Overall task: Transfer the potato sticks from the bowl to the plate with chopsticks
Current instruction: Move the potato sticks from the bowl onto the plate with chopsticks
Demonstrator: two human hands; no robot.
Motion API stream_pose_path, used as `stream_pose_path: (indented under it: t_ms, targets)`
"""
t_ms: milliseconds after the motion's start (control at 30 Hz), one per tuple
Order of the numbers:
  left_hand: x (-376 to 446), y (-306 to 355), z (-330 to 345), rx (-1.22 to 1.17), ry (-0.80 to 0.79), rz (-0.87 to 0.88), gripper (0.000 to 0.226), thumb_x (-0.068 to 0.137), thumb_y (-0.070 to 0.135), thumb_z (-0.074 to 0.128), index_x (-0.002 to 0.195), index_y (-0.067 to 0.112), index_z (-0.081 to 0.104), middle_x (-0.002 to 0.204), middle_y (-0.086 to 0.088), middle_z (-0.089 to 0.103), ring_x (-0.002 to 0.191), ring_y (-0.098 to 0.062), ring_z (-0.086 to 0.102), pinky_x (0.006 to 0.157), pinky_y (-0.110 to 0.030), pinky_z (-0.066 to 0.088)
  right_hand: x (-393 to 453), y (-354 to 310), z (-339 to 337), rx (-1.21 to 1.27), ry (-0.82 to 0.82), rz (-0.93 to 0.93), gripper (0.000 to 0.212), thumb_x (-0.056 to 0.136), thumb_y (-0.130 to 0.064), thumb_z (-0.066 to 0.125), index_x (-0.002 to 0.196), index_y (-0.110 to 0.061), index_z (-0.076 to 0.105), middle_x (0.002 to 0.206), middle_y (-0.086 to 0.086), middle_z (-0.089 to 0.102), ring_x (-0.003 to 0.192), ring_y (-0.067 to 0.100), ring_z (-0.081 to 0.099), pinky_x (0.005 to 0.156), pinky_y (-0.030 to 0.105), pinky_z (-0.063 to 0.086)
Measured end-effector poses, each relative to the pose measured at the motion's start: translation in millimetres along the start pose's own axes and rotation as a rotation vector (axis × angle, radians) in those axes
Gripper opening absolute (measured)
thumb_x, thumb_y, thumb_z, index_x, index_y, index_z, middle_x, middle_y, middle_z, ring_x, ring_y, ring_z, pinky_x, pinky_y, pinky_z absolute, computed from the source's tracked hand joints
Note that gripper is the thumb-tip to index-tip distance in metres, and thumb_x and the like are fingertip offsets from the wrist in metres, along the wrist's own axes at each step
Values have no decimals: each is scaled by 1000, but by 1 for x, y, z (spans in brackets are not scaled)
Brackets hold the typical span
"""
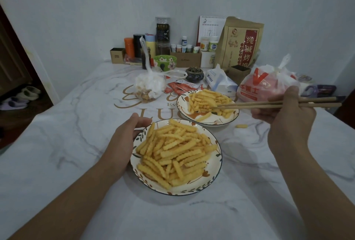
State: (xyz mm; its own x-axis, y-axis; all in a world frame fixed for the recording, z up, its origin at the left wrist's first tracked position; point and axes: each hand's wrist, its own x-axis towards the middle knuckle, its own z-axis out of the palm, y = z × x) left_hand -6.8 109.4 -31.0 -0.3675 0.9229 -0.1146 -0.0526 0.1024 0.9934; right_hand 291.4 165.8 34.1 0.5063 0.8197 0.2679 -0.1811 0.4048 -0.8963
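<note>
Two leaf-patterned white dishes hold crinkle-cut potato sticks. The near dish [213,180] sits in front of me, piled with potato sticks [172,151]. My left hand [126,136] holds its left rim. The far dish [181,105] lies just behind it, with a smaller heap of sticks [205,98]. My right hand [284,109] grips wooden chopsticks [269,104] that point left. Their tips are down among the sticks in the far dish. One stick [241,126] lies loose on the tablecloth right of the far dish.
Behind the dishes lie a knotted plastic bag of snacks [149,86], red sauce packets [178,88], a tissue pack [221,81] and a red-and-white bag [265,84]. Jars, bottles, boxes and a brown paper bag [240,43] line the wall. The table's left edge [38,113] drops to the floor.
</note>
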Motion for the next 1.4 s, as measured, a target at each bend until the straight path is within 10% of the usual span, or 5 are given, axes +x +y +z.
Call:
stream_pose_path:
  t_ms: [333, 667, 800, 1400]
  targets:
    - [1, -1, -2, -24, 0, -18, 54, 109, 52, 36, 89, 28, 80, 100, -7, 81, 98, -32, 77, 102, -57, 55, -30, 3, 16, 34, -580, -27, 42, 98, -34, 52, 65, -19, 73, 60, 10, 64, 48, 28, 64, 50, 32, 55]
    - [-1, -2, 0, 23, -7, 22, 49, 107, 52, 38, 94, 32, 81, 108, -1, 80, 103, -25, 75, 104, -54, 54, 13, 2, -17, -369, 6, -148, 47, 107, -39, 45, 74, -13, 66, 58, 4, 65, 50, 17, 68, 50, 32, 58]
    - [-3, 0, 1, 27, 1, 21, 51, 108, 53, 37, 91, 33, 81, 110, -2, 79, 105, -27, 75, 104, -54, 54, 25, -2, -27, -425, 214, -232, 49, 101, -51, 43, 64, -25, 62, 60, 6, 64, 57, 29, 68, 63, 56, 58]
    - [-7, 2, 2, 25, 26, 43, 52, 110, 52, 36, 101, 22, 77, 111, -8, 78, 104, -31, 74, 96, -50, 57, 17, -3, -25, -528, 178, -200, 52, 107, -46, 35, 64, -23, 51, 54, -2, 57, 62, 35, 68, 70, 58, 58]
